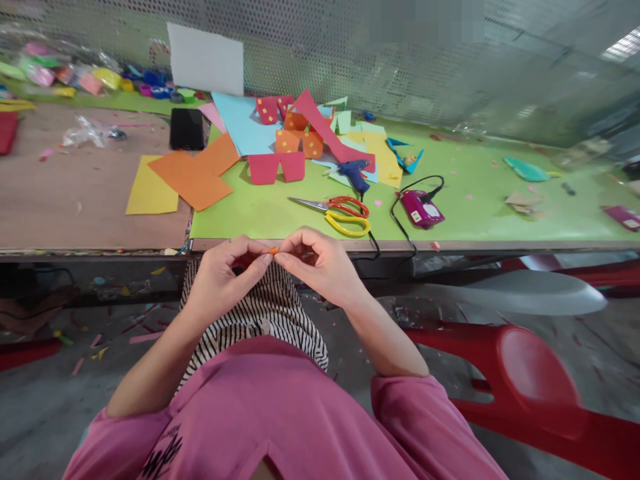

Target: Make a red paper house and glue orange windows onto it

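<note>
A tiny piece of orange paper (273, 251) is pinched between the fingertips of both hands, just in front of the table edge; its exact shape is mostly hidden. My left hand (223, 273) holds it with thumb and index finger, and my right hand (320, 267) grips its other side the same way. Beyond them on the green surface lie scissors (333, 212) with one red and one yellow handle. A blue glue gun (356, 175) rests behind the scissors. Red paper glasses (277, 167) and dotted orange paper glasses (300, 142) stand farther back.
Orange sheets (193, 175) and a yellow sheet (145, 190) lie left of centre, near a black phone (187, 129). A magenta extension socket (423, 209) with a plugged-in cable sits to the right. Bagged coloured clay (65, 70) is at the back left. A red chair (537, 367) stands at right.
</note>
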`<action>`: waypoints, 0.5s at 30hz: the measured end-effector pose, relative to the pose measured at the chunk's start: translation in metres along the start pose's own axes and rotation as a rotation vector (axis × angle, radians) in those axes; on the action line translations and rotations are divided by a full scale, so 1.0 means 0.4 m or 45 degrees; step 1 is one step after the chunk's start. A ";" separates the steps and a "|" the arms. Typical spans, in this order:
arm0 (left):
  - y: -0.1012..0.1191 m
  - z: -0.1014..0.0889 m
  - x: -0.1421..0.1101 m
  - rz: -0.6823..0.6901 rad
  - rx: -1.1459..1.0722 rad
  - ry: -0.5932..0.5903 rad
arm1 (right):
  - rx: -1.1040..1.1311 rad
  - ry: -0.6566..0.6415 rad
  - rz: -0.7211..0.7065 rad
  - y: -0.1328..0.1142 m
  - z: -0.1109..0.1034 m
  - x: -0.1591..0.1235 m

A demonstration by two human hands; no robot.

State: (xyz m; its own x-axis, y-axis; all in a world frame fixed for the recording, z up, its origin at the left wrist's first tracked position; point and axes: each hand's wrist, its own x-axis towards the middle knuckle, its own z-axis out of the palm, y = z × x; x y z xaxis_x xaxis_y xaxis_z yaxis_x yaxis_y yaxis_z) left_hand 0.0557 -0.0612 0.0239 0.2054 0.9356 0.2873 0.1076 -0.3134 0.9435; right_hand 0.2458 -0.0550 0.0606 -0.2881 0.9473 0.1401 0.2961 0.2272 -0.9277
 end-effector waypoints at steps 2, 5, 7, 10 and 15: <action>0.003 -0.002 -0.001 0.014 0.024 -0.003 | 0.003 -0.006 -0.006 0.001 -0.001 0.001; 0.003 -0.006 -0.003 0.004 0.027 -0.004 | -0.007 -0.019 -0.021 0.001 0.000 -0.002; 0.000 -0.006 -0.004 -0.004 0.023 -0.002 | -0.014 -0.018 -0.064 0.000 0.002 -0.005; -0.004 -0.003 -0.004 -0.010 -0.037 0.010 | -0.027 0.023 -0.170 -0.001 0.005 -0.011; 0.002 0.004 0.003 -0.075 -0.148 0.028 | -0.129 0.055 -0.281 0.006 0.006 -0.018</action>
State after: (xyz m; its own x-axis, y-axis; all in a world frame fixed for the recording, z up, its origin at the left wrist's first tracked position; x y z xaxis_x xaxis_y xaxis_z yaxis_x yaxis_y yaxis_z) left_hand 0.0576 -0.0606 0.0245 0.1807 0.9554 0.2335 0.0051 -0.2383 0.9712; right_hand 0.2463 -0.0617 0.0563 -0.3170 0.8807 0.3520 0.3208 0.4488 -0.8340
